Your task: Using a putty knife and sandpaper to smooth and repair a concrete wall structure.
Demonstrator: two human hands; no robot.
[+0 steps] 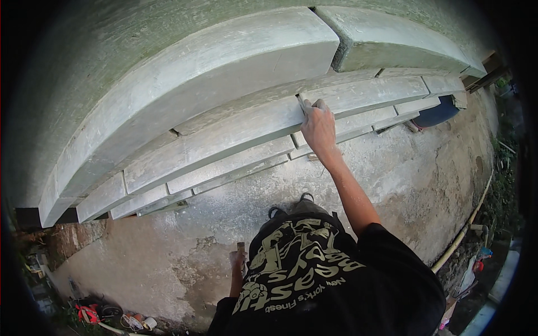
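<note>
My right hand (318, 120) reaches out to a pale grey concrete ledge (241, 126). Its fingers are closed and pressed against the ledge beside a narrow dark gap. Something thin and grey seems to be between the fingertips, too small and covered to name. Low by my left side, my left hand (236, 260) is closed around a short, narrow brown piece (241, 246) whose end sticks up past the fingers. The rest of that piece is hidden by the hand and my black shirt (336, 274).
A thicker concrete band (213, 67), split by a wide gap, juts out above the ledge. More stepped ledges (235, 162) lie below it. Far down is a stained concrete floor (224, 224). A yellowish pipe (464, 232) runs along the right, and red items (87, 313) lie lower left.
</note>
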